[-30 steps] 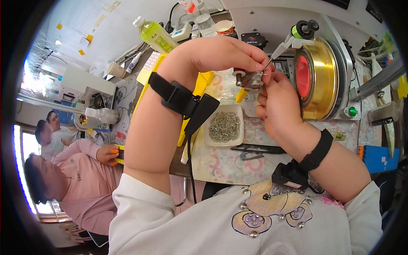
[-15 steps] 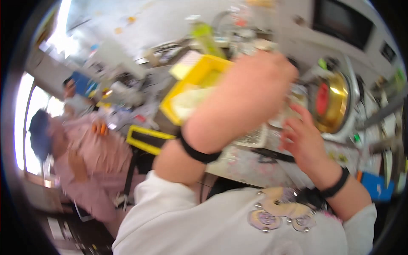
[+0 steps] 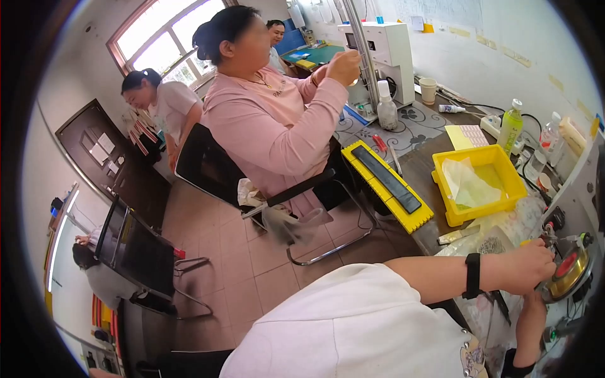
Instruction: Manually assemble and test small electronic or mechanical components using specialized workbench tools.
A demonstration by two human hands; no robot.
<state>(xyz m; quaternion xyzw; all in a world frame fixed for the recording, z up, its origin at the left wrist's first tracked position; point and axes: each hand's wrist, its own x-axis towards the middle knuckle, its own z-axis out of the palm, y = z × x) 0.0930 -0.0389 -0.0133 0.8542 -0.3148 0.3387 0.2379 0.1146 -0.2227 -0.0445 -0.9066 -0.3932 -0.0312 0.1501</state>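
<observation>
At the lower right, my left hand [image 3: 530, 266] is closed beside a round brass-coloured machine part [image 3: 572, 274] with a red centre. The fingers are curled, and whatever they may grip is hidden. Below it is my right hand [image 3: 534, 305], close to the same brass part, with its fingers covered by the left hand and the machine. A black band [image 3: 472, 275] circles my left wrist. On the worktop near my left forearm lies a shallow white tray [image 3: 463, 247] with many tiny pieces in it.
Beyond my left arm stands a yellow bin [image 3: 455, 216] holding white sheet material. A green bottle [image 3: 510, 126] is behind it. Along the table edge lies a yellow slotted board [image 3: 386, 186]. To my left a person in pink [image 3: 271, 126] sits on a chair; other people are farther off.
The view has swung left, bringing co-workers, door and floor in. My left hand, raised and blurred before, is now down by the brass part; my right hand's spread fingers are now hidden.
</observation>
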